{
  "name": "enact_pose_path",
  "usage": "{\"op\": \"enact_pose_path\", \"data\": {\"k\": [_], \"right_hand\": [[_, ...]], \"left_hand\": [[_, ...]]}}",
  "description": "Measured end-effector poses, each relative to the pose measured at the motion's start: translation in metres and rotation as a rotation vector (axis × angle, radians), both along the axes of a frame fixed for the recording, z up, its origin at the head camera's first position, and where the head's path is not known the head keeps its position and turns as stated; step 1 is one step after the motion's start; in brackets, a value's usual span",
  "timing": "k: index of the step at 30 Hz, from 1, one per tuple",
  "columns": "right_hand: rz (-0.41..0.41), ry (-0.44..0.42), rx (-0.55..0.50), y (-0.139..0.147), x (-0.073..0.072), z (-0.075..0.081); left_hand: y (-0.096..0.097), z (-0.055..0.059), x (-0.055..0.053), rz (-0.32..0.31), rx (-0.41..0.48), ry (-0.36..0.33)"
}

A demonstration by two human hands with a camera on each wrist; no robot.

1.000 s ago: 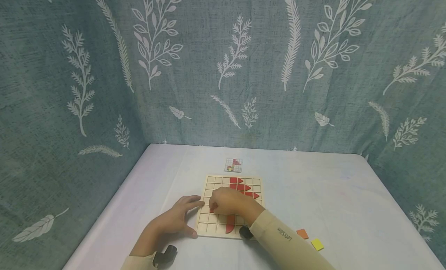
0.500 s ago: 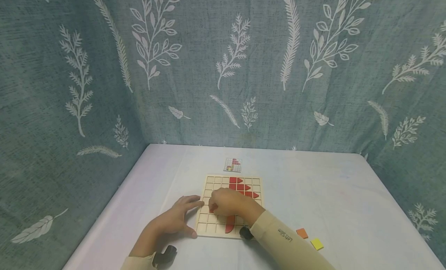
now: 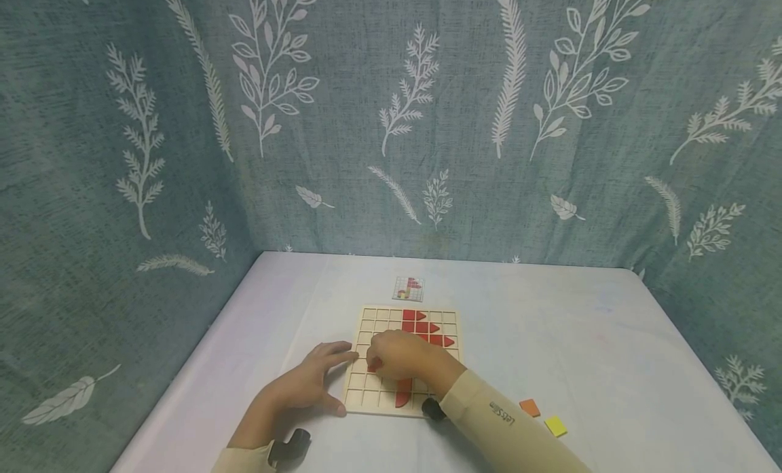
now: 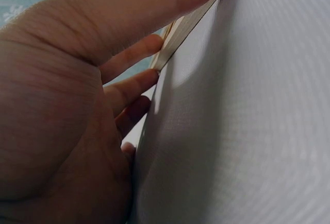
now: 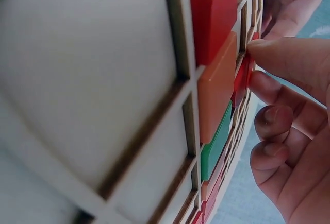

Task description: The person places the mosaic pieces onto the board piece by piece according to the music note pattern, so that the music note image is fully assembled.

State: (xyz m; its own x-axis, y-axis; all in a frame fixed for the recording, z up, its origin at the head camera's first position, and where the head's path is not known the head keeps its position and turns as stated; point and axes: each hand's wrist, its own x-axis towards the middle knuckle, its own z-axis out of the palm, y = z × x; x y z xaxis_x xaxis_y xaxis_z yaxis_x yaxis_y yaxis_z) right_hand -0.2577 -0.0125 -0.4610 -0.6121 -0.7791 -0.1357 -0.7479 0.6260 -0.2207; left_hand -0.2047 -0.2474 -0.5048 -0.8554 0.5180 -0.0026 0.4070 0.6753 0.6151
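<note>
My right hand (image 3: pixel 400 354) is over the left half of a wooden grid board (image 3: pixel 369 398). Its thumb and index finger pinch a small red tile (image 5: pixel 249 74) at one of the cells; the other fingers are curled into the palm. Rows of red pieces (image 3: pixel 421 328), some with pointed ends, fill cells towards the far side. In the right wrist view, an orange tile (image 5: pixel 216 90) and a green tile (image 5: pixel 215 144) lie in cells nearby. Spread fingers of my left hand (image 3: pixel 308 383) touch the board's left edge, with the thumb near its front corner.
Behind the board lies a small pattern card (image 3: pixel 408 289) printed with a coloured grid design. To the right, an orange tile (image 3: pixel 529 408) and a yellow tile (image 3: pixel 556 426) lie on the white tabletop (image 3: pixel 586 337). Patterned green fabric (image 3: pixel 342 120) encloses the back and sides.
</note>
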Motion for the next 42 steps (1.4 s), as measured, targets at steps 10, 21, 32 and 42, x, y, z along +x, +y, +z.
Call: {"op": "enact_pose_path", "data": {"k": [10, 21, 32, 42], "right_hand": [[0.009, 0.003, -0.051, 0.006, -0.002, -0.001], [0.055, 0.073, -0.052, 0.026, -0.002, 0.006], [0.028, 0.087, -0.045, 0.056, 0.004, 0.018], [-0.079, 0.074, -0.063, 0.097, 0.013, 0.020]], "left_hand": [[0.001, 0.000, 0.000, 0.013, -0.007, -0.001], [0.002, 0.001, 0.001, 0.031, 0.000, -0.019], [0.001, -0.001, -0.002, 0.039, -0.003, -0.033], [0.001, -0.002, -0.001, 0.021, -0.008, -0.013]]}}
